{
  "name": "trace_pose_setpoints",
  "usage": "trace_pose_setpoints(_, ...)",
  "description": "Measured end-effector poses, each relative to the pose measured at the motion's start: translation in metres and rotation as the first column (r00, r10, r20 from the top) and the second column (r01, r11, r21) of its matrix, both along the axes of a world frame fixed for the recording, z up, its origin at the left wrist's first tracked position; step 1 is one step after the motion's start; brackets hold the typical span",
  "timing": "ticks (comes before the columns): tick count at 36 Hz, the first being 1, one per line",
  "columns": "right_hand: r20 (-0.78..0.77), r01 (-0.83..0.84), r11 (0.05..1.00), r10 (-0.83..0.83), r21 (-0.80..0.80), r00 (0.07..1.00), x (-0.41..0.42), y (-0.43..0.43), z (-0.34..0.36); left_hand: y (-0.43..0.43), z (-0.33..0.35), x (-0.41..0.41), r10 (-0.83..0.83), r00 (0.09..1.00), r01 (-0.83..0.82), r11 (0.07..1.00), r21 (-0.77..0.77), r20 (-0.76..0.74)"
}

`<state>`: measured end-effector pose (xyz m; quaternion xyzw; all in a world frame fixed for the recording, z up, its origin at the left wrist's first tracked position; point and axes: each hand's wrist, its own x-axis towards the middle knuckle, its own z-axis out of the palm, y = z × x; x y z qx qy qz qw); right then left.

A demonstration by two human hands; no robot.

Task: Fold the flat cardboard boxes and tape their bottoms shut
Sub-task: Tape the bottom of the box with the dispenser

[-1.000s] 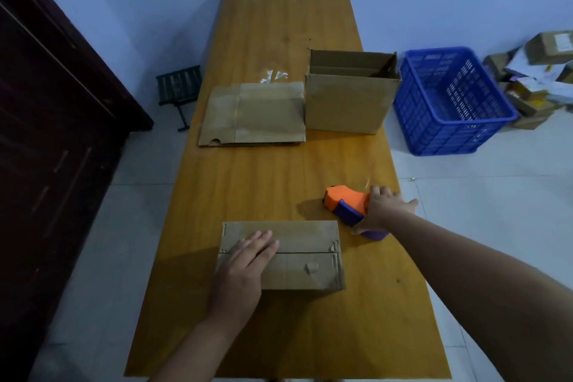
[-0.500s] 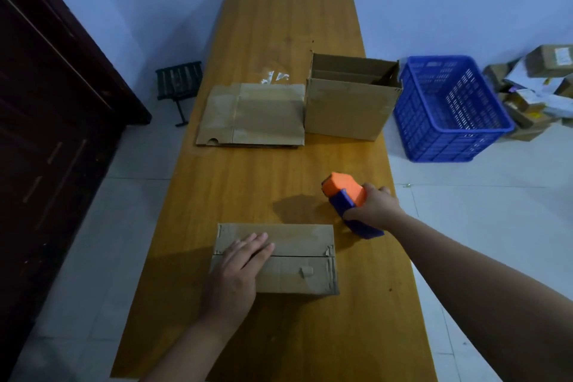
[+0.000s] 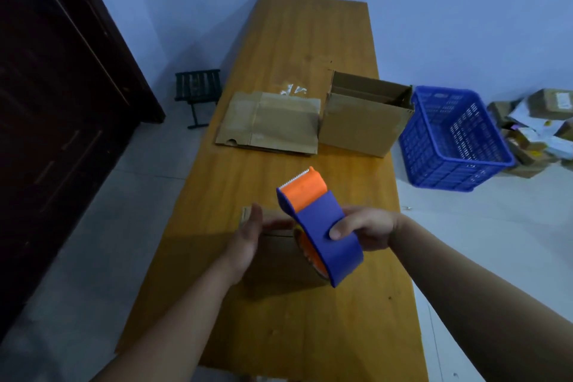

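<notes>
My right hand (image 3: 364, 231) grips a blue and orange tape dispenser (image 3: 319, 225), raised above the table with its toothed cutter pointing away from me. Under it stands a folded cardboard box (image 3: 279, 260) with its flaps closed on top, partly hidden by the dispenser and my hands. My left hand (image 3: 246, 240) hovers over the box's left end, blurred, fingers straight and spread. Farther back lie flat cardboard boxes (image 3: 273, 125), and an upright folded box (image 3: 362, 116) with its top open stands to their right.
The long wooden table (image 3: 297, 49) runs away from me. A blue plastic crate (image 3: 449, 139) sits on the floor right of the table, with a pile of parcels (image 3: 539, 121) beyond it. A small dark stool (image 3: 198, 93) and a dark door (image 3: 46, 87) are on the left.
My right hand has lifted the tape dispenser off the table and brought it over the near box. My left hand has come off the box top. The camera has moved closer.
</notes>
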<state>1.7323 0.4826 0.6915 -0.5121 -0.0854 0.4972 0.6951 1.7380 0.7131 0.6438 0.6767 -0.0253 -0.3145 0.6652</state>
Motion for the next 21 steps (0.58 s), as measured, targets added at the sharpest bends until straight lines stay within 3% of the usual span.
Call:
trace_pose_setpoints(3,-0.012,-0.015,0.998,0.014,-0.067,1.000,0.002,0.009,-0.006,0.005,0.004,0.005,0.032,0.993,-0.042,0.995,-0.087,-0.110)
trace_pose_setpoints(6,-0.021,-0.054,0.993,0.052,-0.102,0.998,0.005,0.014,-0.005,-0.003,0.010,0.010,0.267,0.947,-0.292,0.948,-0.131,-0.177)
trace_pose_setpoints(10,-0.003,-0.129,0.985,0.129,-0.115,0.992,0.008,0.020,0.001,-0.007,0.013,0.012,0.351,0.927,-0.364,0.927,-0.093,-0.130)
trace_pose_setpoints(15,0.003,-0.072,0.988,0.073,-0.140,0.997,0.007,0.020,-0.001,-0.002,0.003,0.012,0.448,0.877,-0.462,0.886,-0.048,-0.173)
trace_pose_setpoints(21,0.136,-0.016,0.943,0.065,-0.332,0.989,0.003,0.024,0.005,-0.006,-0.002,0.009,0.522,0.850,-0.523,0.852,0.005,-0.070)
